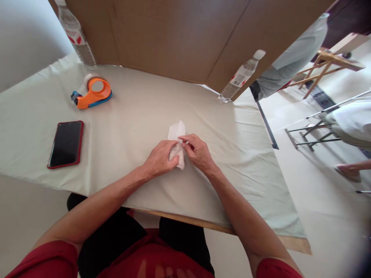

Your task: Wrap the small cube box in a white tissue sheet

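Both my hands rest on the table's pale green cloth (139, 116), meeting over a small white paper packet (176, 133). My left hand (159, 158) curls its fingers around the packet's lower, bulging part. My right hand (197, 151) pinches the packet's right edge between thumb and fingertips. The packet's upper flap sticks out flat beyond my fingers. What is inside the paper is hidden.
A red-cased phone (66, 143) lies face up at the left. An orange tape dispenser (93, 92) sits at the back left near a water bottle (75, 33). Another bottle (240, 76) leans on the brown cardboard screen (179, 34). Other people's legs (352, 121) and wooden furniture stand at the right.
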The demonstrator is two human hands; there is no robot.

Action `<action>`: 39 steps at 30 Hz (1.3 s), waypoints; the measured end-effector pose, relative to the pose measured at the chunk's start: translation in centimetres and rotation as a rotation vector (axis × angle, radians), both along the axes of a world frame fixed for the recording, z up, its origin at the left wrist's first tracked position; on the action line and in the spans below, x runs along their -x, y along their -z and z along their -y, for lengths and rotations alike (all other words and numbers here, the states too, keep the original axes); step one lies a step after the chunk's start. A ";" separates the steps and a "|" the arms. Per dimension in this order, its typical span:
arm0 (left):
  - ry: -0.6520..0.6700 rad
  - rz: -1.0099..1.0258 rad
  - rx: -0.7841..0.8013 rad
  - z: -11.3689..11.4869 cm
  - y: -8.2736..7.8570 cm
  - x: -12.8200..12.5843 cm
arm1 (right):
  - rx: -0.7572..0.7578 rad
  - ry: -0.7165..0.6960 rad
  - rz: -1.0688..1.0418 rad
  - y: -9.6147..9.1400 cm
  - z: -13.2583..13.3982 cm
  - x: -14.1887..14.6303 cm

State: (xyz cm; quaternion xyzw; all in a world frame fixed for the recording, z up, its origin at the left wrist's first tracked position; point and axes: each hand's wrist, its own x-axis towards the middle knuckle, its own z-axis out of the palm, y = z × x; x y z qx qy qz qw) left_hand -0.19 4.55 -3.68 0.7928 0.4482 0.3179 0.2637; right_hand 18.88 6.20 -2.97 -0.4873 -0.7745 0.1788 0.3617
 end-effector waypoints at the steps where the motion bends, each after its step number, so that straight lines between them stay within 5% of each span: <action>1: 0.001 -0.007 0.013 0.0 -0.1 0.0 | -0.007 -0.014 0.017 0.0 -0.3 0.0; 10: 0.021 -0.049 -0.008 -0.1 0.2 0.0 | 0.024 0.003 0.153 0.0 -0.9 0.3; 16: 0.013 0.039 -0.258 0.2 0.5 0.0 | 0.097 0.050 0.259 -0.6 -0.8 0.8; 20: 0.076 -0.001 -0.344 0.1 0.5 0.1 | 0.110 0.065 0.142 -0.4 -0.9 0.7; 29: 0.074 0.013 -0.299 0.0 0.6 0.1 | 0.363 0.320 -0.059 0.4 -5.3 -0.7; 39: 0.083 0.022 -0.227 0.2 0.3 0.1 | 0.483 0.215 -0.096 1.1 -7.7 0.6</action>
